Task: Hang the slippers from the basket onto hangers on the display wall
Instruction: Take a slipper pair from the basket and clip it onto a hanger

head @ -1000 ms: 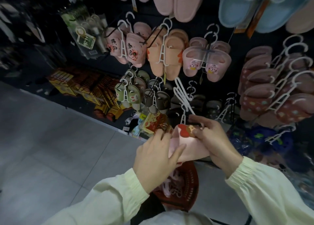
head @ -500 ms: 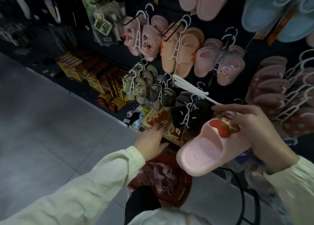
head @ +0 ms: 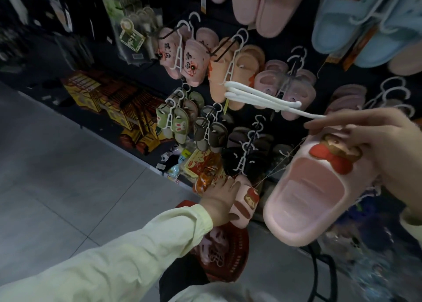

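In the head view, a dark display wall is seen crowded with pairs of slippers hung on white hangers, above a red plastic basket on the grey tiled floor. A pale pink rubber slipper with a red bow is held by its strap in the closed right hand, sole side away, long axis running down-left, with white plastic hangers projecting leftward. Its mate is gripped in the outstretched left hand just above the basket.

Grey tiled floor carries red basket with slippers inside. Yellow printed boxes and small packets lie along the foot of the dark display wall.
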Tool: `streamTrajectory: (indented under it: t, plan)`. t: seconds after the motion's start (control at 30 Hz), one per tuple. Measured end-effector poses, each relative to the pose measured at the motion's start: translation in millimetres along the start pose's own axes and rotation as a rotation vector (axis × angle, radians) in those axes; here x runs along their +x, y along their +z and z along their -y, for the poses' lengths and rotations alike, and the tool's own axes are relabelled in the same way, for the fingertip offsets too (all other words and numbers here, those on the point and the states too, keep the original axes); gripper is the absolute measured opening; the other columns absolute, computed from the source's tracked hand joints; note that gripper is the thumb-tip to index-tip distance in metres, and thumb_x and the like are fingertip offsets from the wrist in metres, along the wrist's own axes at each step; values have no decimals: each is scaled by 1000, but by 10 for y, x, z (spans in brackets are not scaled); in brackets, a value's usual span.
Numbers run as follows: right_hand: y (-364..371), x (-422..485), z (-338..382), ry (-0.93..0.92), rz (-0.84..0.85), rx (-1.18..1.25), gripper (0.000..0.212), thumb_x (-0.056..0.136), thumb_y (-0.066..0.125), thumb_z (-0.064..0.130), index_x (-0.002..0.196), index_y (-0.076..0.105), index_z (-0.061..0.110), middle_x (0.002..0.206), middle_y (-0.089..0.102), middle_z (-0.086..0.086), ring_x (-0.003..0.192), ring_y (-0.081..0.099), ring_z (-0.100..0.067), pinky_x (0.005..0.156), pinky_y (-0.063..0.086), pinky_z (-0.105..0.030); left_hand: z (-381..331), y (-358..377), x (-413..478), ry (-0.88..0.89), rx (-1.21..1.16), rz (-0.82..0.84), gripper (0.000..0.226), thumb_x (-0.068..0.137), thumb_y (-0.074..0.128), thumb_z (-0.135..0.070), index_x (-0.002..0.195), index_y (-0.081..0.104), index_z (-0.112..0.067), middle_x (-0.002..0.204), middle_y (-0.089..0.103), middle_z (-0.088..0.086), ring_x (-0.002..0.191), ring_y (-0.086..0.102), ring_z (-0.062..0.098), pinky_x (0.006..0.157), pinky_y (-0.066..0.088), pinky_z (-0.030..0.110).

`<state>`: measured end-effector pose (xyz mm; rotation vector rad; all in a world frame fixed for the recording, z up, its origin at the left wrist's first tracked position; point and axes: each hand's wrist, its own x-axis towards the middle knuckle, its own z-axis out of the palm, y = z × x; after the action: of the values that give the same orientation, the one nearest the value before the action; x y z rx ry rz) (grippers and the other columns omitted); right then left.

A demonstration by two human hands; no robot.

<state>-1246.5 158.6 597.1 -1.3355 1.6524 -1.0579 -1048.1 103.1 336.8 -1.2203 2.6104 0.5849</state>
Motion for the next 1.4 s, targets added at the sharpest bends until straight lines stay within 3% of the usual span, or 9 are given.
streamTrajectory:
  t: [0.1,0.23,0.33,0.6,0.8,1.1,1.2,1.27,1.4]
  plan:
    - [-20,-68,129,-16,47,-6,55,70,37,-17,87,81,13,91,76,-13,83,72,-34,64,60,-29,-1,3,17,0,-18,-28,100,83,74,-47,157,15,-13,160,22,9,145,22,31,117,25,44]
    - [-1,-177,246,-77,103,-3,55,66,39,-17,87,81,12,93,75,-14,88,72,-35,73,60,-35,-16,40,-6,65,-15,-41,99,82,75,-46,156,18,-12,159,25,10,143,24,34,116,27,47]
    - [13,-249,304,-115,124,19,57,64,38,-18,82,81,14,91,75,-13,88,72,-28,69,59,-25,-59,107,-7,118,-11,4,97,81,75,-43,155,19,-16,157,29,6,140,27,31,114,29,49]
    - [-70,-306,314,-148,134,32,50,51,43,1,80,81,14,92,73,-12,89,71,-19,69,54,-16,-67,224,-46,174,59,-20,85,76,71,-7,152,31,-15,148,41,6,135,35,29,111,34,44]
    - [-106,-318,122,-162,59,13,60,64,37,-20,80,82,17,91,74,-11,90,71,-15,74,55,-16,108,-8,-85,162,16,-62,73,78,71,-11,145,41,-19,146,42,3,130,40,26,110,36,40]
    - [-101,-304,-225,-144,-6,-54,60,80,39,-23,80,82,21,96,73,-3,91,70,-17,77,55,-22,249,-692,-525,183,-9,-115,69,97,47,-8,158,22,-28,158,30,-6,130,49,22,104,46,34]
    - [-112,-284,-322,-154,-12,-155,46,91,51,-11,88,81,24,101,72,5,95,68,-12,83,54,-25,304,-864,-678,269,54,-242,54,93,56,-10,146,49,-17,144,52,3,122,58,25,101,50,37]
    - [-111,-261,-373,-171,-5,-201,31,94,59,1,95,80,24,103,71,9,98,67,-9,86,53,-27,370,-908,-750,320,130,-308,42,88,62,-13,130,64,-17,123,67,2,104,67,23,84,59,40]
    - [-81,-218,-455,-212,-10,-285,21,90,69,9,98,78,26,100,70,18,97,66,-3,84,51,-14,415,-991,-863,311,239,-333,29,82,63,-18,109,71,-25,95,71,-7,84,68,18,63,58,36]
